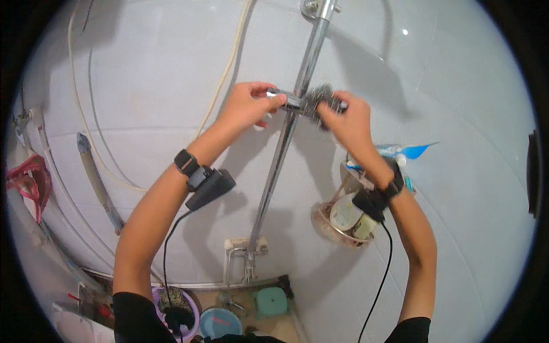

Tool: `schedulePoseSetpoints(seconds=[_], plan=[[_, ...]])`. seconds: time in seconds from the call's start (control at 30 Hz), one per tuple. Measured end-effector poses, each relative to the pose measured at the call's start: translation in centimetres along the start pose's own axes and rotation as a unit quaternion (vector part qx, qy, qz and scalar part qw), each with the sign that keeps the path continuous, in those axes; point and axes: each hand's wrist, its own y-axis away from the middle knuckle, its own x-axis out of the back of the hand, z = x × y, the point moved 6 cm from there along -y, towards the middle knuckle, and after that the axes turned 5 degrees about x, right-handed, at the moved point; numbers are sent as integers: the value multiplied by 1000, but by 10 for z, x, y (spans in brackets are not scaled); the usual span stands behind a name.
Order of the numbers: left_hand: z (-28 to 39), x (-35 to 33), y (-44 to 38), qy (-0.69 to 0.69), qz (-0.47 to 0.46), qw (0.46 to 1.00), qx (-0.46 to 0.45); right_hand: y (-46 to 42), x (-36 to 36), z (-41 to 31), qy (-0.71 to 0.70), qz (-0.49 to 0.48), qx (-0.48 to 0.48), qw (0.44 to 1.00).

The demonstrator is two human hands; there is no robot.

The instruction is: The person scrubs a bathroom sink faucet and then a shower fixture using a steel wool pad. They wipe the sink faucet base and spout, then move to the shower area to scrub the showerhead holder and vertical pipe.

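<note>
A chrome shower pipe (pixel 274 167) runs up the white wall in front of me. A short chrome crosspiece (pixel 292 100) lies across it at hand height; whether it is fixed to the pipe I cannot tell. My left hand (pixel 251 105) pinches the left end of this piece between thumb and fingers. Around its right part sits a grey steel wool scrubber (pixel 314 103), slightly blurred, pressed by my right hand (pixel 351 122). A dark end of the crosspiece shows between the right fingers. Both wrists wear black straps with cabled devices.
Below my right forearm, a wall basket (pixel 328 227) holds containers and tubes. A cream hose (pixel 223 77) hangs at left. The mixer tap (pixel 248 253) is low on the wall. On the floor stand a purple basin (pixel 196 311), a blue basin (pixel 221 323) and a green stool (pixel 272 301).
</note>
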Motion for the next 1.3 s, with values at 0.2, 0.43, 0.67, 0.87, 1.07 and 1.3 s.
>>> schedulePoseSetpoints(seconds=[0.2, 0.43, 0.67, 0.87, 1.07, 1.3], plan=[[1, 10, -3, 12, 37, 999, 9, -11, -12, 0, -15, -5, -30, 999], [9, 20, 15, -118, 70, 990, -31, 4, 26, 15, -111, 25, -225, 968], [-2, -30, 131, -297, 103, 922, -226, 149, -18, -86, -31, -236, 148, 960], [-70, -61, 192, 43, -259, 964, 37, 200, -29, -114, -51, -179, 430, 884], [-82, -52, 163, 50, -181, 982, -18, 136, -33, -106, -202, -256, 225, 918], [-2, 7, 96, -4, 138, 985, -100, 41, 9, -41, -70, -69, -32, 995]])
